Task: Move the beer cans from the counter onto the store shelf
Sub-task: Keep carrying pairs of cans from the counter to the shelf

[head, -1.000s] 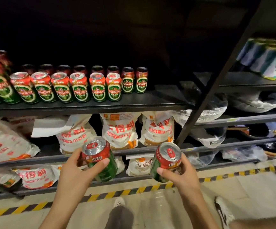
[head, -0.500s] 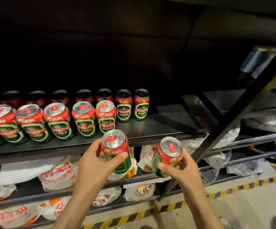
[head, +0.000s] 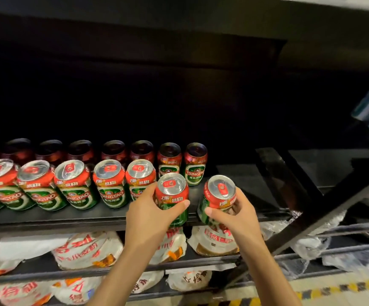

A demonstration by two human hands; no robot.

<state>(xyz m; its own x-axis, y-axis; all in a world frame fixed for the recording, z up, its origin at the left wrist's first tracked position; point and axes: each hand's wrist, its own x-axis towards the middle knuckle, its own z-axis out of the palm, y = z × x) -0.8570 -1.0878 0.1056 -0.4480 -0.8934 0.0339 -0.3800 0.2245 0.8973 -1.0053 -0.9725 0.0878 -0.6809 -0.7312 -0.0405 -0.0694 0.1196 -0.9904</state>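
Left grip: left hand [head: 150, 214] wraps the left can [head: 172, 196], thumb across the label, fingers curled behind.
Right grip: right hand [head: 237, 214] clasps the right can [head: 218, 198], thumb on the near side, fingers round the far side.
Left can axis: nearly upright, lid up, base at the front edge of the shelf [head: 68, 217].
Right can axis: lid tipped up and to the right, base low and left, over the shelf edge.
Beyond the grips: two upright cans [head: 182, 164] in the back row.
Left of the left grip: front row of cans [head: 73, 184], lids up.
Below the grips: white bags [head: 90, 250] on the lower shelves.
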